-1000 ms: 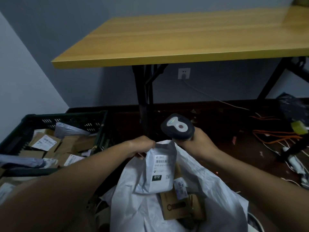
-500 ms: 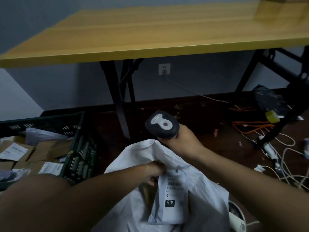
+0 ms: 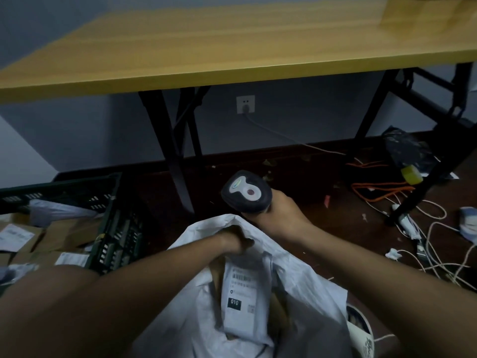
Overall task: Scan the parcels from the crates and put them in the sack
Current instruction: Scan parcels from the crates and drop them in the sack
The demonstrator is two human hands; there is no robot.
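The white sack (image 3: 304, 280) stands open at the bottom centre. Inside its mouth hangs a white parcel (image 3: 245, 301) with a barcode label and a black "010" tag, brown parcels beside it. My left hand (image 3: 236, 241) reaches into the sack, fingers curled at the parcel's top edge. Just behind the sack's rim, my right hand (image 3: 282, 213) grips the black barcode scanner (image 3: 246, 193). A dark green crate (image 3: 111, 202) on the left holds several cardboard and bagged parcels (image 3: 62, 231).
A yellow-topped table (image 3: 232, 47) on black legs (image 3: 178, 164) stands ahead against the wall. Orange and white cables (image 3: 413, 228) and a power strip sprawl over the dark floor at right. A black bag (image 3: 405, 148) lies by the far right leg.
My left hand has lowered the white parcel from the sack's rim down into the sack. The view has swung right; the right hand keeps the scanner behind the sack.
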